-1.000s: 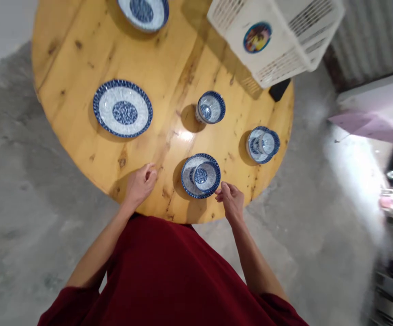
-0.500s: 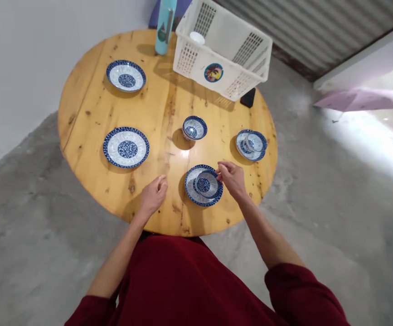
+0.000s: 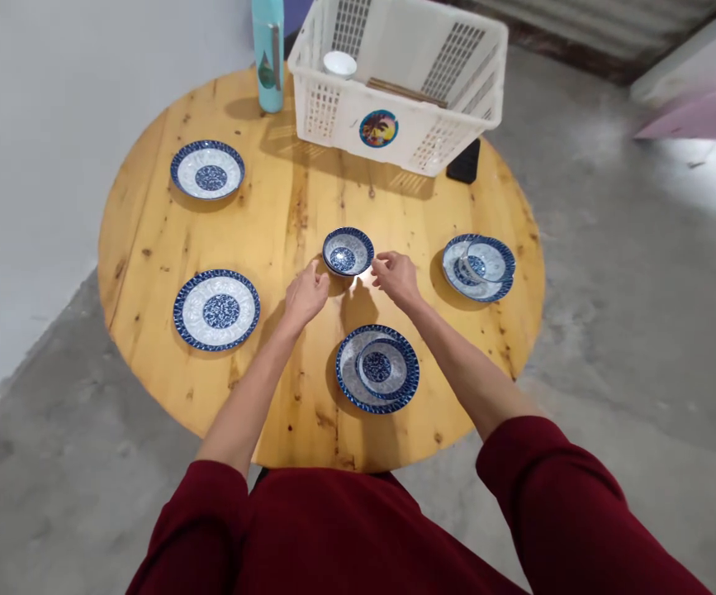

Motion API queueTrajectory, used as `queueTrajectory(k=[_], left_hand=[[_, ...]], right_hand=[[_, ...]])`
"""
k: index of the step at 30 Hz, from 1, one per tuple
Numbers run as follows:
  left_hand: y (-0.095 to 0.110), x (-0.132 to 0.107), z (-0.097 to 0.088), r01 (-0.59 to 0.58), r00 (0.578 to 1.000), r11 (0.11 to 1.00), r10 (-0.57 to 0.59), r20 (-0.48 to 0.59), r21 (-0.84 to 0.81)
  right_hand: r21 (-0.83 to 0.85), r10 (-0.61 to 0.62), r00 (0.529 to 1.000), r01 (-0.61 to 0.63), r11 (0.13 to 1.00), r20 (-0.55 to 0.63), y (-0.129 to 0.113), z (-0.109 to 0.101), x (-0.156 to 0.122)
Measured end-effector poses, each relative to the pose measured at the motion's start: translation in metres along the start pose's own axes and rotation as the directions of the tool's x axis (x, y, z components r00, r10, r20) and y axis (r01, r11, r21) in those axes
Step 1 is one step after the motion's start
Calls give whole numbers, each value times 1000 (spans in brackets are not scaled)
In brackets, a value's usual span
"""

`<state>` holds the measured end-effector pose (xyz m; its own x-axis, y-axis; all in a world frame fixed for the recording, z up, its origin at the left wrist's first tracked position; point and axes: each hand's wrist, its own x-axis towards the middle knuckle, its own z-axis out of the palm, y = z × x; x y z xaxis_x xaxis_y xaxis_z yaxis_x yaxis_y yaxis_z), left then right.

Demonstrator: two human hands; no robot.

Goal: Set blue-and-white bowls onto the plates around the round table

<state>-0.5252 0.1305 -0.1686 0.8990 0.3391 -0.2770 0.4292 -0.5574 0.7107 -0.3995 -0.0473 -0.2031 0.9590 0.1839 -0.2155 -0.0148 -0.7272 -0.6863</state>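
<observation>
Near the table's middle sits a small blue-and-white bowl (image 3: 346,251), perhaps a stack of such bowls. My left hand (image 3: 306,294) is at its left side, fingers curled and fingertips at the bowl. On the other side, my right hand (image 3: 396,278) has its thumb and fingers pinched at the right rim. Just in front of me, a matching bowl (image 3: 380,368) rests in a patterned plate (image 3: 346,376). Farther right, another bowl (image 3: 486,258) sits tilted or off-centre on a second plate (image 3: 462,287).
Two blue-rimmed plates lie on the left: a nearer plate (image 3: 216,311) and a farther plate (image 3: 207,170). At the back stand a turquoise bottle (image 3: 269,62) and a white plastic basket (image 3: 333,116) holding a white bowl (image 3: 339,64) and chopsticks (image 3: 405,91). A black phone (image 3: 463,163) lies beside the basket.
Both hands have moved forward to the middle bowl, the right one away from the front plate and its bowl. The view has shifted, showing chopsticks in the basket.
</observation>
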Motion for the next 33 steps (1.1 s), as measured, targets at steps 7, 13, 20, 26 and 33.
queueTrajectory(k=[7,13,20,26,33], left_hand=[[10,43,11,19,1000,998,-18,-12,61],[4,46,20,7,999,1000,-6,-39,22],[16,33,27,-31,993,1000,30,-112,-4],[29,7,11,-183,961,977,153,-232,-114],[12,-63,-16,-233,959,919,164,-230,-317]], right_hand=[[-190,-76,997,72,979,-15,-2,12,25],[-306,-88,994,66,950,-58,-3,17,24],[-219,-203,957,156,963,-209,3,9,14],[26,-221,918,243,970,-328,-20,-6,-15],[162,-194,944,242,957,-268,-45,1,-92]])
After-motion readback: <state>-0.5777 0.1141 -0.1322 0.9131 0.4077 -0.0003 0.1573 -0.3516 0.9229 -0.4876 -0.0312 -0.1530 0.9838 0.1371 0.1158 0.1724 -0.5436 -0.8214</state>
